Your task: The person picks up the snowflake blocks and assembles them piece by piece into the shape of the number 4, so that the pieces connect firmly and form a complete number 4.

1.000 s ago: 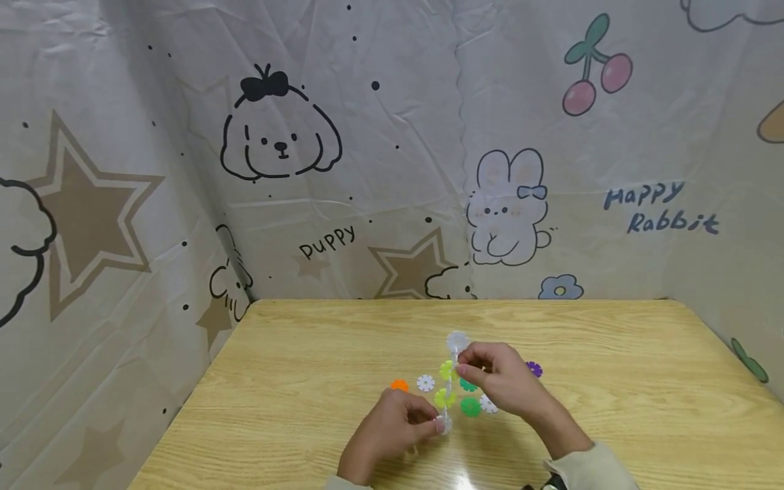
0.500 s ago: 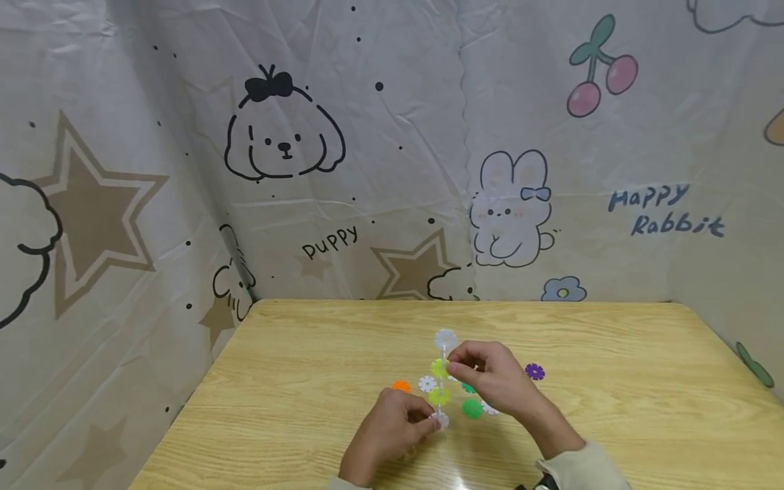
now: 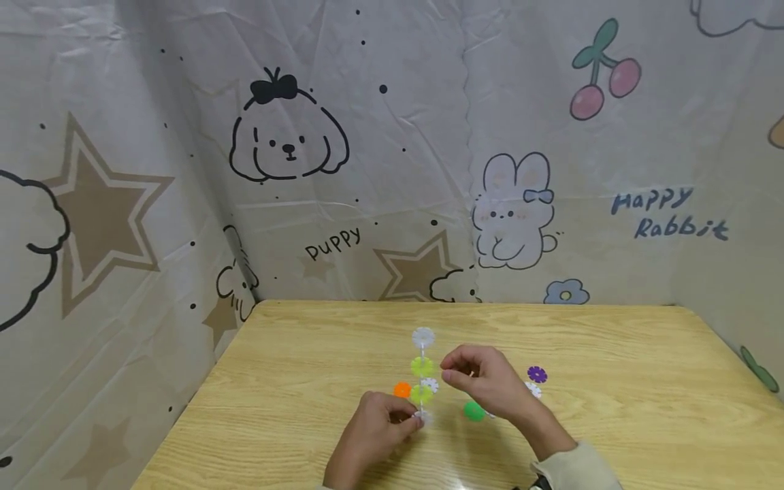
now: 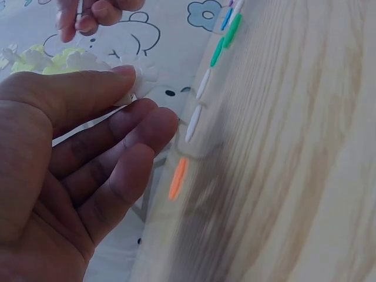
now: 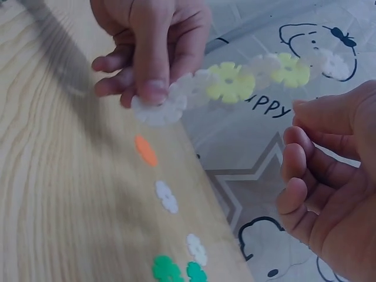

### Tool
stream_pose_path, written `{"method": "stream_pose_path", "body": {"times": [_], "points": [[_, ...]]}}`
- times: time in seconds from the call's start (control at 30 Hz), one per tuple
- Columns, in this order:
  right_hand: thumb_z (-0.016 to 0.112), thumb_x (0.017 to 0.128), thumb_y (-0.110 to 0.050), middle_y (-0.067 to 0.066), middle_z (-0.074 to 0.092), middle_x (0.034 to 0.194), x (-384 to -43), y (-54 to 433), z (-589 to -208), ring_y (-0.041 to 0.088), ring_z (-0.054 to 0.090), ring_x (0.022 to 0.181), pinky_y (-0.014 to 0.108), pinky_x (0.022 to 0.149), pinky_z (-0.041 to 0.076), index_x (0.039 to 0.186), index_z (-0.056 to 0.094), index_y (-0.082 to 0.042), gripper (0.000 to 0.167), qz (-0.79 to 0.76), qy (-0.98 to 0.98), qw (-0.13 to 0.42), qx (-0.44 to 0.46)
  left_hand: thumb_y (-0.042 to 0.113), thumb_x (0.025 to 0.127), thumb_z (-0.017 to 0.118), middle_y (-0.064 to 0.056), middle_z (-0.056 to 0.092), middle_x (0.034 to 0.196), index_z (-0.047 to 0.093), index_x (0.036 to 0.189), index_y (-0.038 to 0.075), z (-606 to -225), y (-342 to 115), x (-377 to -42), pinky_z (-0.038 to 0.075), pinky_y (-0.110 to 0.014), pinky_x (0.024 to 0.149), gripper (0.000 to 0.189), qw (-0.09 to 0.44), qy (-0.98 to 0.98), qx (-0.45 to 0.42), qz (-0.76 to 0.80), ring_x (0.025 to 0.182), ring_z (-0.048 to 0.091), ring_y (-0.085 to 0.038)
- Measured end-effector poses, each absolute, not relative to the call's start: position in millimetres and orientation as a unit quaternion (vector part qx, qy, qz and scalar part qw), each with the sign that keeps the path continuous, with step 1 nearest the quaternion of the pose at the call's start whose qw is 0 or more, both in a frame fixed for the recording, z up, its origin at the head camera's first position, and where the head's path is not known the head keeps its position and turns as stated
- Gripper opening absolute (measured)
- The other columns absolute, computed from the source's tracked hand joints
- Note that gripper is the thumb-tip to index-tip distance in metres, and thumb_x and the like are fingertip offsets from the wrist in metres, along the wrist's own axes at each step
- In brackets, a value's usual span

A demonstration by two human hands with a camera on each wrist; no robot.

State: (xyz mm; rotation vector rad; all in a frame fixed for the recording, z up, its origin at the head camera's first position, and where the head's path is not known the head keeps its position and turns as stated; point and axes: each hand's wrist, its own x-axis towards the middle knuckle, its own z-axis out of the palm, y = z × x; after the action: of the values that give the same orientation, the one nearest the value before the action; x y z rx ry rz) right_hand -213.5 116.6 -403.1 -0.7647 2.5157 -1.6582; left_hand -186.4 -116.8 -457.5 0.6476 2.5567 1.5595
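My left hand (image 3: 375, 433) pinches the near white disc (image 5: 160, 110) of a chain of interlocking snowflake discs between thumb and fingers. The chain stands out above the table, white and yellow discs alternating along it, with a yellow disc (image 3: 421, 367) near its middle and a white disc (image 3: 423, 337) at its far end. To the right of the chain is my right hand (image 3: 486, 382), its fingers loosely bent, with a small gap between fingertips and chain. No disc shows between those fingers in the right wrist view.
Loose discs lie on the wooden table (image 3: 294, 367): an orange one (image 3: 401, 390), a white one (image 3: 431, 385) behind the chain, a green one (image 3: 474, 411), and a purple one (image 3: 537, 374) at right. My right hand hides others. A printed cloth (image 3: 392, 150) hangs behind.
My right hand has come off the chain and now stays apart at its right. The left hand has shifted left with the chain, which has turned more upright in the head view.
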Motion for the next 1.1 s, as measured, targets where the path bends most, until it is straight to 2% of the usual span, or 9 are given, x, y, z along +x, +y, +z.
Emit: {"method": "stream_pose_path", "body": {"times": [0.27,0.7,0.9,1.1], "points": [[0.071,0.094,-0.013,-0.003,0.066,0.082,-222,106,-422,0.016,0.060,0.073,0.029,0.060,0.049,0.100,0.073,-0.006,0.009,-0.516,0.820,0.011,-0.246,0.012,0.091,0.074,0.004,0.071,0.077,0.079,0.090,0.004,-458,-127,-183,0.054,-0.026,0.056,0.010,0.043,0.829,0.189,0.524,0.060,0.066,-0.015],[0.077,0.088,-0.018,-0.005,0.067,0.079,-240,80,-448,0.010,0.060,0.072,0.025,0.063,0.050,0.100,0.074,0.003,0.024,-0.470,0.849,-0.014,-0.241,0.013,0.092,0.073,0.001,0.071,0.074,0.078,0.090,0.006,-462,-139,-180,0.054,-0.027,0.055,0.009,0.016,0.834,0.161,0.527,0.061,0.067,-0.017],[0.077,0.085,-0.017,-0.002,0.067,0.081,-248,67,-456,0.011,0.058,0.071,0.026,0.062,0.049,0.100,0.074,0.005,0.027,-0.436,0.864,-0.018,-0.252,0.012,0.091,0.073,0.003,0.071,0.077,0.079,0.090,0.007,-462,-144,-181,0.054,-0.026,0.057,0.008,0.001,0.835,0.155,0.527,0.061,0.067,-0.015],[0.076,0.086,-0.018,0.004,0.068,0.088,-253,57,-462,0.014,0.059,0.078,0.031,0.067,0.051,0.104,0.073,0.005,0.029,-0.411,0.877,-0.003,-0.249,0.012,0.090,0.074,0.004,0.072,0.077,0.079,0.090,0.006,-461,-147,-181,0.052,-0.025,0.052,0.008,-0.004,0.833,0.157,0.530,0.058,0.066,-0.016]]}}
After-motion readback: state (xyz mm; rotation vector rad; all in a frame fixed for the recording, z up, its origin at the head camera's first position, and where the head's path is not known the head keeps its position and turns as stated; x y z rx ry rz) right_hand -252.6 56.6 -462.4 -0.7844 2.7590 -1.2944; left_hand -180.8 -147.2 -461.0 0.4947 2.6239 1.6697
